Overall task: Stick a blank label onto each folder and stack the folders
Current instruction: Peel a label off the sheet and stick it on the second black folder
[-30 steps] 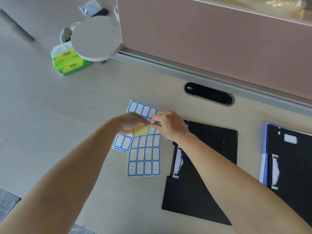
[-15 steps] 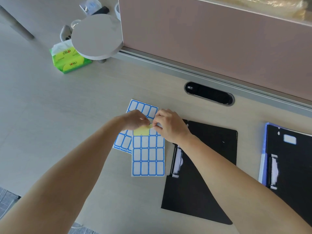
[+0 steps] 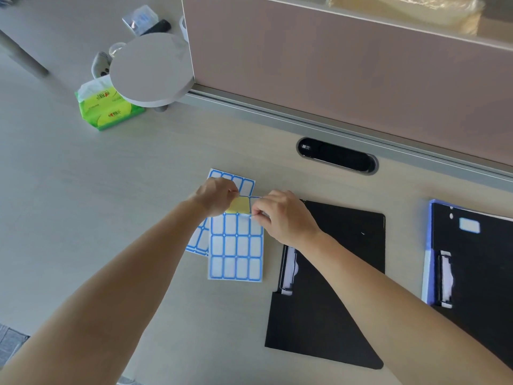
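Both hands meet over the upper label sheet (image 3: pixel 236 245), near the middle of the desk (image 3: pixel 111 218). The left hand (image 3: pixel 219 197) pinches the sheet's top edge by a bare yellow backing patch (image 3: pixel 240 204). The right hand (image 3: pixel 280 218) pinches a white label edge at the patch's 4 o'clock. A second sheet (image 3: pixel 231 180) pokes out toward 11 o'clock. From the sheets, a black folder (image 3: pixel 333 287) lies flat at 4 o'clock, and a blue folder (image 3: pixel 472 259) bearing a label (image 3: pixel 469 225) lies at 3 o'clock.

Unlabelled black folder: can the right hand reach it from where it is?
Likely yes: the right hand, pinching the label sheet, sits right beside the black folder; nothing lies between them.
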Action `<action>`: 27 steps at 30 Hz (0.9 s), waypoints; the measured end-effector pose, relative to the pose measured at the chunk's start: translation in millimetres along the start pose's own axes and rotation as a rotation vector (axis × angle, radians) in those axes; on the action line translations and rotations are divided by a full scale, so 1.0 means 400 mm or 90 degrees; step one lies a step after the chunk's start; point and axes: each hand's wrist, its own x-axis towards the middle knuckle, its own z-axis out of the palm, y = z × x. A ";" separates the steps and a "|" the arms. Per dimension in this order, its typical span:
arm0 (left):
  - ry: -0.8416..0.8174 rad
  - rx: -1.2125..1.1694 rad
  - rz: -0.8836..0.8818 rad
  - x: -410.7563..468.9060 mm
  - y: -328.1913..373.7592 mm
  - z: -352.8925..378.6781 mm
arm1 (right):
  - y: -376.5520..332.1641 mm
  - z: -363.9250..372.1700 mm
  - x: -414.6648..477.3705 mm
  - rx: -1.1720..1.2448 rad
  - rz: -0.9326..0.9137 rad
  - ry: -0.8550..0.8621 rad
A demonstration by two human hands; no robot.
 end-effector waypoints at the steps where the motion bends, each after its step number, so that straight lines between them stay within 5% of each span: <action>1: 0.007 0.001 0.002 0.004 -0.005 0.004 | 0.001 -0.006 -0.004 0.003 0.003 0.006; 7: 0.094 0.034 0.050 0.001 -0.034 0.011 | -0.004 -0.066 -0.044 0.248 0.266 0.031; 9: 0.124 -0.065 0.056 -0.018 -0.005 -0.004 | 0.002 -0.085 -0.064 0.336 0.380 0.056; 14: -0.205 -0.544 0.045 -0.103 0.129 -0.044 | 0.018 -0.135 -0.128 0.487 0.529 0.138; 27: -0.220 -0.498 0.092 -0.231 0.378 0.049 | 0.018 -0.244 -0.330 0.540 0.664 0.237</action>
